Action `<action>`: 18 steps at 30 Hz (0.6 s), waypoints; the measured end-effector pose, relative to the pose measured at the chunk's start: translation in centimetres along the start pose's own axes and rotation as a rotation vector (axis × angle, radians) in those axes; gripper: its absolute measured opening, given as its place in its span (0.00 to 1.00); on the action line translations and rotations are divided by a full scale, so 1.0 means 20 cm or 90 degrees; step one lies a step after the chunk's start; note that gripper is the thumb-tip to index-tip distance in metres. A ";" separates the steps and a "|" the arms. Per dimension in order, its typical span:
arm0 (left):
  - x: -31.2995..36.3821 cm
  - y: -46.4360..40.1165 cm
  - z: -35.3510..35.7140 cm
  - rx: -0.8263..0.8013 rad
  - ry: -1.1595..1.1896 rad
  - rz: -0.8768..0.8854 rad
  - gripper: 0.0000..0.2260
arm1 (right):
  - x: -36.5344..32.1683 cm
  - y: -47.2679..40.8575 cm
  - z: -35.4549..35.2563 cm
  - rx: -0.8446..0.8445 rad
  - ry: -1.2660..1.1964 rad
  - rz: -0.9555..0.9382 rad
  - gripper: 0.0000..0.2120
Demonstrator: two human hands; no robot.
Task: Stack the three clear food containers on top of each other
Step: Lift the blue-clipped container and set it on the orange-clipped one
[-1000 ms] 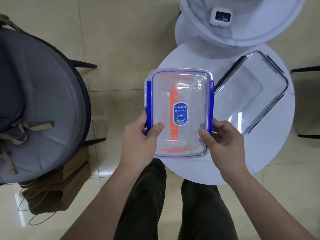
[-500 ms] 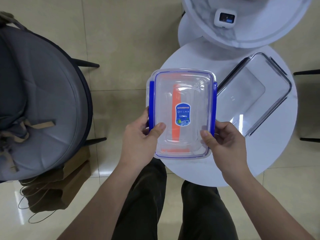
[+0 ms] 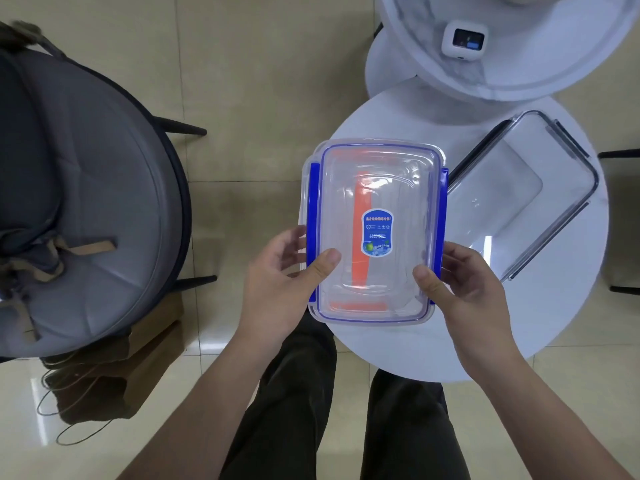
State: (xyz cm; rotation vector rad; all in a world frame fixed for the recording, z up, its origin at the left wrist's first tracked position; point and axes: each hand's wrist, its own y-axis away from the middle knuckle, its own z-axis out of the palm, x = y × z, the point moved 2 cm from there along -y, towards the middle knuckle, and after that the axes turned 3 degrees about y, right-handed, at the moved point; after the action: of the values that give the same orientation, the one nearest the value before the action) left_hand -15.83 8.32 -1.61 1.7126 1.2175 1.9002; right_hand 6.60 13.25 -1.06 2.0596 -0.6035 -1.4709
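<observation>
Person seated at a round white table [image 3: 433, 355], dark trousers, both forearms bare.

Both hands grip 1 clear lidded container [image 3: 375, 233] by its near corners, over the table's near-left edge. Left hand [image 3: 280, 271]: thumb pressed on the lid top, fingers curled round the left blue side latch. Right hand [image 3: 464, 282]: thumb on the lid's near-right corner, fingers wrapped behind the right blue latch. Both grips closed on the container.

Container: rectangular, rounded corners, transparent plastic, thin blue line round the lid rim, 2 solid blue latches on the long sides. Blue oval sticker [image 3: 376, 231] right of centre on the lid, print too small to read. Orange strips show through the clear plastic, 1 lengthwise and 1 across the near end; cannot tell whether they belong to a separate container beneath.

A second clear container [image 3: 519, 195], dark-rimmed with dark clips, lies on the table just right of the held one, turned diagonally.

A higher white round tabletop [image 3: 502, 77] overlaps the far side, with a small white device [image 3: 465, 39] on it. Grey cushioned chair [image 3: 86, 202] stands to the left on beige tile.
</observation>
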 end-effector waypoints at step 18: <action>-0.12 0.01 -0.04 -0.076 0.018 -0.107 0.50 | 0.11 -0.06 0.00 -0.168 -0.076 0.115 0.41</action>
State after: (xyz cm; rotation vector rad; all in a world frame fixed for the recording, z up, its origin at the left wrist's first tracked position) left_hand -15.99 6.25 -3.04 1.4785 1.1917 1.8638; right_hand 7.27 12.76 -3.48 1.6811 -0.5909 -1.4878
